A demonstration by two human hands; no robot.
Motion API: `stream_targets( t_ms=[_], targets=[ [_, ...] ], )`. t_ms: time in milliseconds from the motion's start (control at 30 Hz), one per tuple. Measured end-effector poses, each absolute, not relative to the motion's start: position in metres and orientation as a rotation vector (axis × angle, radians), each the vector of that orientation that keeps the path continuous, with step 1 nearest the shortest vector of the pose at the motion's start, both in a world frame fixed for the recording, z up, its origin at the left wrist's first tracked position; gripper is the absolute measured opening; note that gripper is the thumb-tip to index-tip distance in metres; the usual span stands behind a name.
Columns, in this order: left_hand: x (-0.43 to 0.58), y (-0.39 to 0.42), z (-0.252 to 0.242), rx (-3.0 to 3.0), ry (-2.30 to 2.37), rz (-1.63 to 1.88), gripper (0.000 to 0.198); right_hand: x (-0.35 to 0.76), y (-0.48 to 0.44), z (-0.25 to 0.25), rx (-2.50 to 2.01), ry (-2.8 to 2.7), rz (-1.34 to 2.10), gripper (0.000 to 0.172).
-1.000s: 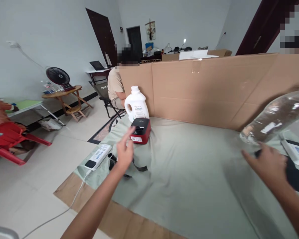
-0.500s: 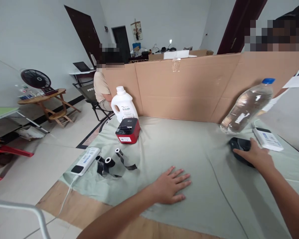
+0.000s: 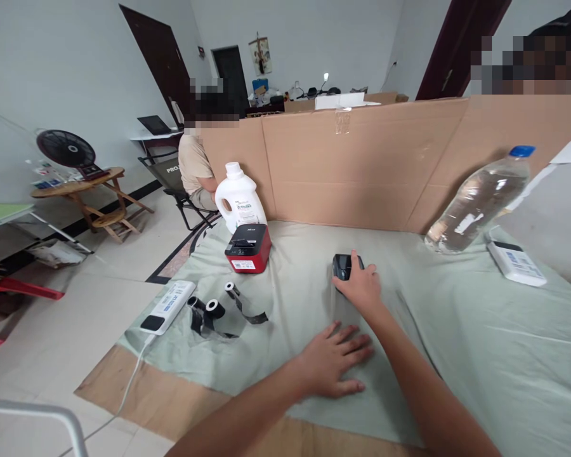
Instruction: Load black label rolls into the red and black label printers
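My left hand (image 3: 334,363) lies flat on the pale green cloth (image 3: 304,279), fingers spread, holding nothing. Beyond it, my right hand (image 3: 365,289) grips a small black device (image 3: 341,266) with a glossy top, thumb at its near left side and fingers over its right. My palm hides part of the device; its exact kind cannot be made out. To the left stand a red and black printer (image 3: 248,249) and, behind it, a white jug (image 3: 240,198). Several black ribbon rolls (image 3: 215,309) lie partly unwound near the printer.
A cardboard panel (image 3: 352,168) stands across the far edge. A large water bottle (image 3: 480,203) leans against it at right, near a white power bank (image 3: 518,263). Another white power bank (image 3: 167,308) with a cable lies at left. Two people are beyond the panel.
My right hand has carried the black device leftward, from beside the right power bank to the middle of the cloth. My left hand stays flat on the cloth.
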State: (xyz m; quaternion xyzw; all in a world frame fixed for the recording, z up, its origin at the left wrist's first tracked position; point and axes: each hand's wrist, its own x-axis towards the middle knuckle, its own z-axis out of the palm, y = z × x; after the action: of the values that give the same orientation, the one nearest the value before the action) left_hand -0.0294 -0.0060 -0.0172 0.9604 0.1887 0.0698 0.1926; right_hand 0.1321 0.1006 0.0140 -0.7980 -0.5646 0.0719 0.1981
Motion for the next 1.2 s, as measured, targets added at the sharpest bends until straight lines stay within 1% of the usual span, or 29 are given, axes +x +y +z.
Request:
stream_targets(
  t_ms=[167, 267, 333, 433, 500, 567, 667, 800, 967, 1200],
  targets=[
    [-0.028, -0.005, -0.019, 2.714, 0.532, 0.191, 0.073, 0.123, 0.099, -0.002, -2.201, -1.504, 0.140, 0.103],
    [-0.030, -0.006, -0.015, 2.687, 0.518, 0.228, 0.071, 0.139, 0.100, 0.000, -2.175, -1.552, 0.189, 0.104],
    [-0.032, -0.004, -0.011, 2.610, 0.563, 0.364, 0.063, 0.159, 0.107, 0.001, -2.101, -1.587, 0.232, 0.097],
    [-0.031, 0.017, -0.004, 2.309, 0.859, 0.737, 0.042, 0.190, 0.125, -0.006, -1.858, -1.599, 0.315, 0.075],
    [-0.026, 0.044, -0.002, 1.980, 1.105, 0.953, 0.039, 0.205, 0.137, -0.016, -1.704, -1.557, 0.399, 0.064],
    [-0.018, 0.075, -0.004, 1.733, 1.266, 1.037, 0.042, 0.212, 0.143, -0.026, -1.623, -1.492, 0.456, 0.058],
    [-0.004, 0.112, -0.015, 1.761, 1.400, 0.966, 0.050, 0.213, 0.140, -0.037, -1.597, -1.455, 0.468, 0.058],
    [0.007, 0.120, -0.030, 1.990, 1.512, 0.760, 0.057, 0.209, 0.131, -0.041, -1.578, -1.480, 0.488, 0.059],
    [0.010, 0.110, -0.034, 2.094, 1.582, 0.664, 0.057, 0.210, 0.128, -0.042, -1.592, -1.502, 0.506, 0.061],
    [0.005, 0.119, -0.031, 2.120, 1.617, 0.608, 0.056, 0.216, 0.129, -0.046, -1.690, -1.500, 0.560, 0.068]
  ],
)
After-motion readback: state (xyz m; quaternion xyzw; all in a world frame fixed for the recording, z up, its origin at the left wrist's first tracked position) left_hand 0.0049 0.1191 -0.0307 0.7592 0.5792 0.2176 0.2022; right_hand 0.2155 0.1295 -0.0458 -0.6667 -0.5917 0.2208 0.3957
